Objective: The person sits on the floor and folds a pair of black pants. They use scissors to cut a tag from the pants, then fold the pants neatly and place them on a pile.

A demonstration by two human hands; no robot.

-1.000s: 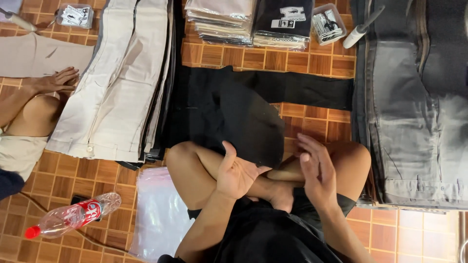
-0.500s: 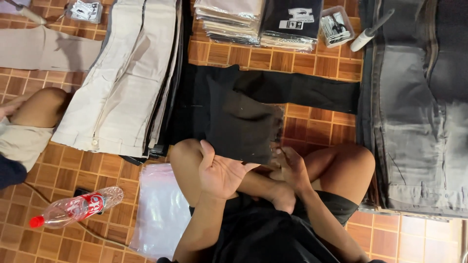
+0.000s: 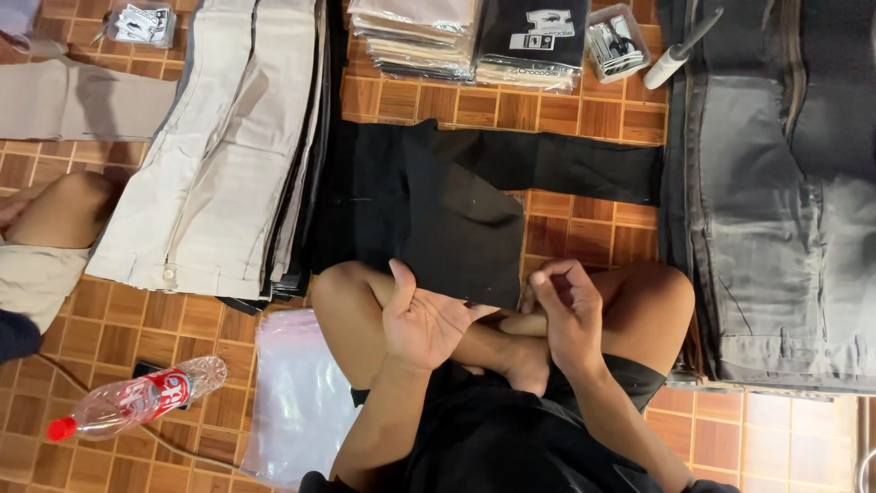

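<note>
- You are sitting cross-legged on the tiled floor (image 3: 566, 119), looking down over your knees at garments spread across it.
- The stack of grey trousers (image 3: 776, 201) is lying along the right side, running from far to near, well apart from your hands.
- The pile of cream trousers (image 3: 219, 155) is lying on the left, its waistbands pointing toward you.
- The black trousers (image 3: 438, 210) are lying flat in the middle, between those two piles, one leg stretching right toward the grey stack and the near edge resting against your knees.
- The clear plastic bag (image 3: 297, 402) is lying on the floor near you, just left of your left leg.
- Folded bagged garments (image 3: 465, 36) are sitting in stacks at the far edge.
- Your left hand (image 3: 422, 319) is touching the near edge of the black trousers, palm up, thumb raised, its grip released and holding nothing.
- Your right hand (image 3: 568, 315) is hovering over your shin just right of it, fingers curled inward; you cannot tell whether that grip is pinching anything.
- The plastic bottle (image 3: 132, 402) with a red cap is lying on its side at near left.
- Another person's knee (image 3: 68, 210) is showing at the left edge.
</note>
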